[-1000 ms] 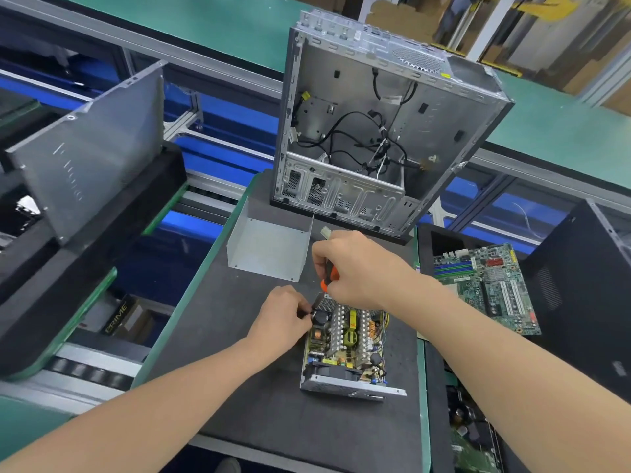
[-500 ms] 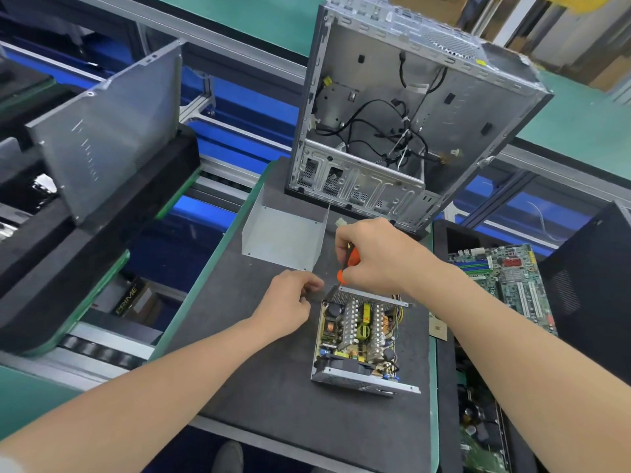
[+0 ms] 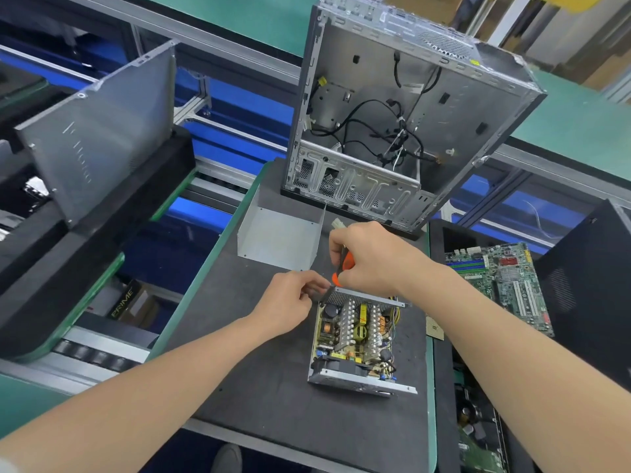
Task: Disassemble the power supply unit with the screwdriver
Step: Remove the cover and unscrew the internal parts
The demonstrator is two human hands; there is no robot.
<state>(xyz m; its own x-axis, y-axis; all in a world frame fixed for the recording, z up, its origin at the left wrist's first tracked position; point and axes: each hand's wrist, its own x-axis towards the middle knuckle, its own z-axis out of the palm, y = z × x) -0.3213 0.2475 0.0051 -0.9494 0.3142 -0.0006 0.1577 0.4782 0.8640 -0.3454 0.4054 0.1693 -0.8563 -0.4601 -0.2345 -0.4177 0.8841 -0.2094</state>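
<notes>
PSU (image 3: 355, 336) on bench (image 3: 259, 387), centre, cover off: board, coils, capacitors and heat-sink fins exposed, mesh wall at far end. Long axis runs away from person. Work point is PSU's far-left corner, right under both hands and equally near each. Right hand (image 3: 372, 257): fingers curled round orange screwdriver (image 3: 345, 264), shaft angled down toward corner, tip hidden. Left hand (image 3: 290, 302): thumb and forefinger pinch wall edge at same corner; whether a screw is held, cannot tell.
</notes>
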